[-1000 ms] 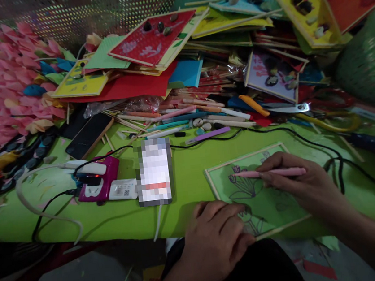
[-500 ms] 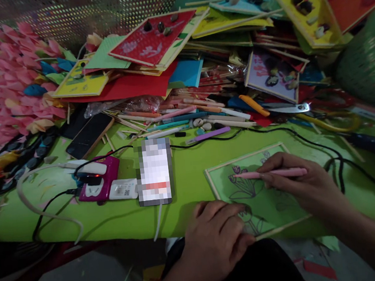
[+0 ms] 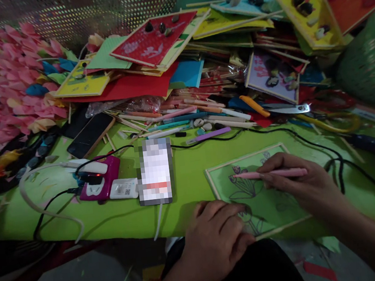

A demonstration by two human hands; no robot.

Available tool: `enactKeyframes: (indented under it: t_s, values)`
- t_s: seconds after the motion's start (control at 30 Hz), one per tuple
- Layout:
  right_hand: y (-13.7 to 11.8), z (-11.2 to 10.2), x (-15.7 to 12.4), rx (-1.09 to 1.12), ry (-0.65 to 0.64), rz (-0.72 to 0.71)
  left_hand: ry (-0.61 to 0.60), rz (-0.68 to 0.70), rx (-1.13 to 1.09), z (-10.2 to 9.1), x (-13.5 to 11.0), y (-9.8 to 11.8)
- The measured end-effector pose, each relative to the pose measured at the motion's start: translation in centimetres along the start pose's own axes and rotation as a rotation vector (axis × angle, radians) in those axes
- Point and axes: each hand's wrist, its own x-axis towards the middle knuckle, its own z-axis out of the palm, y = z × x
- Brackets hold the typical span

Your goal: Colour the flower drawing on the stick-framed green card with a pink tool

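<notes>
My right hand (image 3: 293,178) is closed around a pink felt-tip pen (image 3: 284,173). The pen's tip touches a flower in a tulip drawing on a green sheet (image 3: 223,186) edged with thin wooden sticks. Dark outlines of several flowers show on this sheet, with a bit of pink at the flower by the tip. Over its lower left corner lies my left hand (image 3: 215,236), fingers bent and thumb at the near edge, gripping the framed drawing. Both hands cover part of the sheet.
Left of the drawing lie a lit phone (image 3: 155,171) on a cable and a magenta power strip (image 3: 111,167). Behind are loose pens (image 3: 172,125), scissors (image 3: 288,109) and a pile of framed pictures (image 3: 156,40). A black cord (image 3: 295,132) passes behind the drawing.
Both hands, the pen and the framed drawing look the same as before. Only the view has shifted very slightly.
</notes>
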Motion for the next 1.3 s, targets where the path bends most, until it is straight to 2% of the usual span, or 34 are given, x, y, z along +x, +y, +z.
enactKeyframes:
  t_s: [0.3,0.43,0.6,0.87,1.3]
  values:
    - [-1.4,0.6,0.1,-0.055,0.006,-0.036,-0.013,0.007,0.004,0.0,-0.1,-0.1]
    - [-1.4,0.4,0.1,-0.067,-0.025,-0.03,-0.019,0.008,0.012,0.0,-0.1,-0.1]
    - [-1.5,0.5,0.2,-0.04,0.002,-0.031,-0.019,0.008,0.019,0.1,-0.1,-0.1]
    - [-0.7,0.3,0.2,-0.043,-0.01,-0.054,-0.014,0.012,-0.007,0.1,-0.1,-0.2]
    - [-1.1,0.4,0.1,-0.059,-0.025,-0.047,-0.025,0.006,0.012,0.1,-0.1,-0.2]
